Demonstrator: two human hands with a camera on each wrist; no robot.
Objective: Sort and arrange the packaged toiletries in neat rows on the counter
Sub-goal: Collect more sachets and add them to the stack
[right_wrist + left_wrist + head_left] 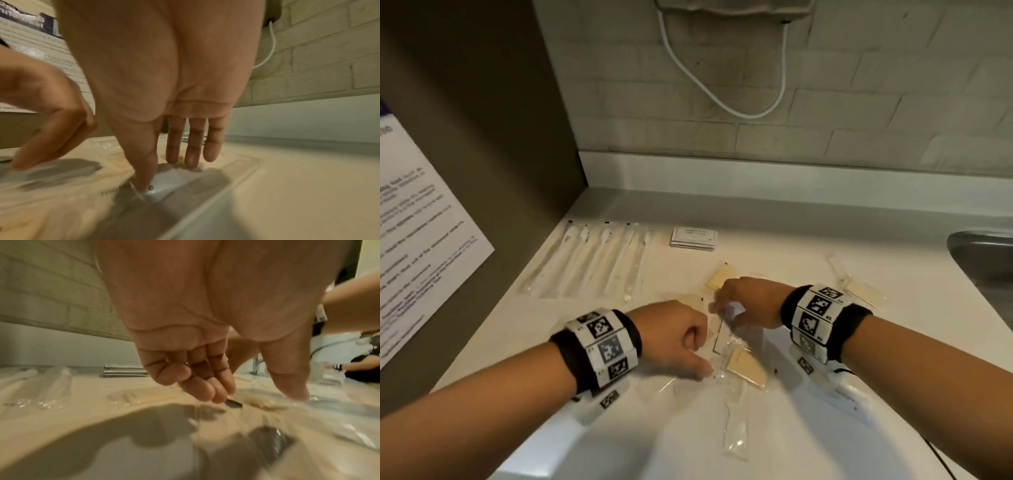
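Several clear packets lie jumbled mid-counter, among them a cream-filled packet [744,368] and a white card packet [720,337]. My left hand [702,356] is over this pile. Its curled fingers [211,394] meet a packet's black tab [234,404] and its thumb [296,389] is down on the plastic. My right hand [722,308] pinches a crinkled clear packet from above, thumb [144,170] planted on a white packet [168,180] with dark lettering, other fingers straight down. Long clear packets [592,263] lie in a row at the back left, beside a stack of white sachets [693,238].
More loose packets lie apart: a long one [736,425] near the front, cream ones at the right [859,291] and behind my hands [719,277]. A steel sink [983,253] is at the right edge. A printed notice [421,240] covers the left wall and a white cord [722,99] hangs on the tiles.
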